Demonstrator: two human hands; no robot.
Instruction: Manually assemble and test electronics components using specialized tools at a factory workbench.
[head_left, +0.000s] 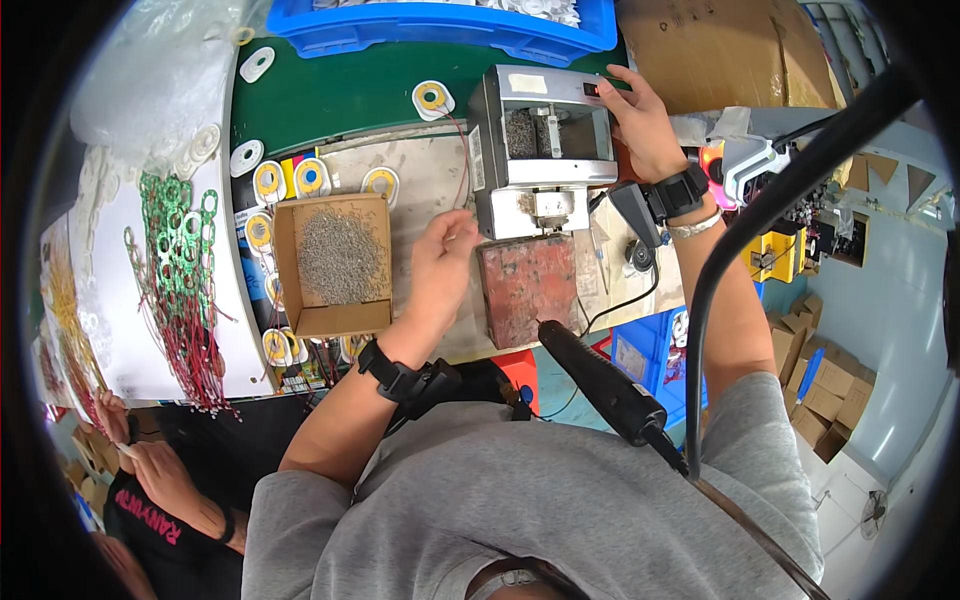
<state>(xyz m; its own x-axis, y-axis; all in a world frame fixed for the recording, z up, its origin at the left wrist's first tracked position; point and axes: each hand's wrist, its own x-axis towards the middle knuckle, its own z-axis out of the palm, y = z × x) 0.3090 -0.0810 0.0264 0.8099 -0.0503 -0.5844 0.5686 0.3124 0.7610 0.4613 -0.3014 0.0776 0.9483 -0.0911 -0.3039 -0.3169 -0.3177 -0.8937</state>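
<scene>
Machine: on the tabletop, ahead of the person, small metal parts visible inside its upper opening.
Right hand: at the machine's far right corner, fingertips on its top edge; grip open, fingers extended.
Left hand: just beside the machine's near left side, fingers curled; cannot tell whether the grip holds anything.
Red block: at the machine's near side.
Box: left of the left hand, metal bits inside.
</scene>
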